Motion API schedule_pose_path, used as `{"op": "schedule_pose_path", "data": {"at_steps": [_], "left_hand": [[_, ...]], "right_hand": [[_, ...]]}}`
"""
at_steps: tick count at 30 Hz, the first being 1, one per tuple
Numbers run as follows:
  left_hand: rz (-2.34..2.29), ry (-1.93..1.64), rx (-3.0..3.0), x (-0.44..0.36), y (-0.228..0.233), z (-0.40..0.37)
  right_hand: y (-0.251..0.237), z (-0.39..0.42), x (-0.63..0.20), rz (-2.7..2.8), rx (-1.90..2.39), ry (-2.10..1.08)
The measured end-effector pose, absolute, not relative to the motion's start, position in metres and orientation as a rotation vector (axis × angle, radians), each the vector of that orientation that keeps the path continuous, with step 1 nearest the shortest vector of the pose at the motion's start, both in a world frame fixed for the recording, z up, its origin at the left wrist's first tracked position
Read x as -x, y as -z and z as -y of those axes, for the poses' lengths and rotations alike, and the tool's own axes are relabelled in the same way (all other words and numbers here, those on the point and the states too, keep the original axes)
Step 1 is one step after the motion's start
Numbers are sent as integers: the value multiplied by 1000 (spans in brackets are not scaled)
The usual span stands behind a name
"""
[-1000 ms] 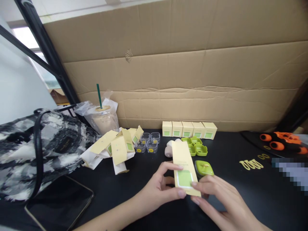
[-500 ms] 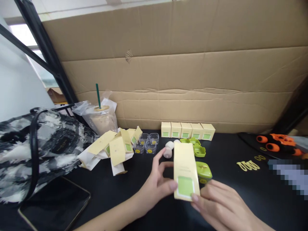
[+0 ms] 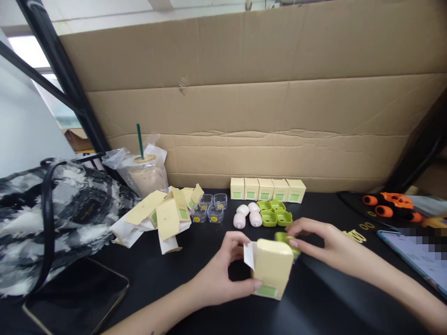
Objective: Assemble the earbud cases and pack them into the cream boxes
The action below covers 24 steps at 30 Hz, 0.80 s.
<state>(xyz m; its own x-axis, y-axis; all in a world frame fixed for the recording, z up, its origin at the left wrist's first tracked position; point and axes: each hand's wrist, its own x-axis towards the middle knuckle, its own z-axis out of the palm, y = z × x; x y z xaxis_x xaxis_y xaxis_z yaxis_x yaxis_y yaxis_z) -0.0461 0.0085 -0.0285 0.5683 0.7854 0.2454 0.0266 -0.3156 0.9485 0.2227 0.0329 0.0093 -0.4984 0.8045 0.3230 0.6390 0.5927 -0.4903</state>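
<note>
Left hand: my left hand (image 3: 223, 272) grips the pale yellow cardboard carton with a green label (image 3: 271, 268), thumb under its lower edge and fingers curled round its left side, clamped on the card.
Carton: it stands popped open into a box shape on the black tabletop (image 3: 195, 260) in front of me, a white flap sticking out at its left.
Right hand: my right hand (image 3: 324, 246) reaches in behind the carton, fingertips pinched together on the small lime-green plastic case (image 3: 284, 238).
Green case: it sits just behind the carton's top edge, mostly hidden by it.
Back row: 5 small yellow boxes with green labels (image 3: 267, 189) line up against the brown corrugated cardboard wall (image 3: 265, 116).
Loose parts: 3 pale pink rounded pieces (image 3: 247, 215) and 4 open lime-green trays (image 3: 274, 213) lie just in front of that row.
Left side: a heap of flat yellow carton blanks (image 3: 164, 214), 4 clear plastic cubes (image 3: 208, 207), an iced drink cup with a green straw (image 3: 146, 172), a black-and-white patterned bag (image 3: 52, 218).
Right side: an orange and black tool (image 3: 391, 207) and a phone (image 3: 415, 256).
</note>
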Motion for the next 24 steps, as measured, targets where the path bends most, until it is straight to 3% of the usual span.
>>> {"op": "schedule_pose_path", "data": {"at_steps": [7, 15, 24], "left_hand": [[-757, -825, -1861, 44, 27, -4], [-739, -807, -1885, 39, 29, 1], [-813, -797, -1889, 38, 31, 3]], "right_hand": [[1, -35, -221, 2130, 1167, -678], [-12, -27, -187, 1674, 934, -598], [-15, 4, -183, 2104, 748, -428]]}}
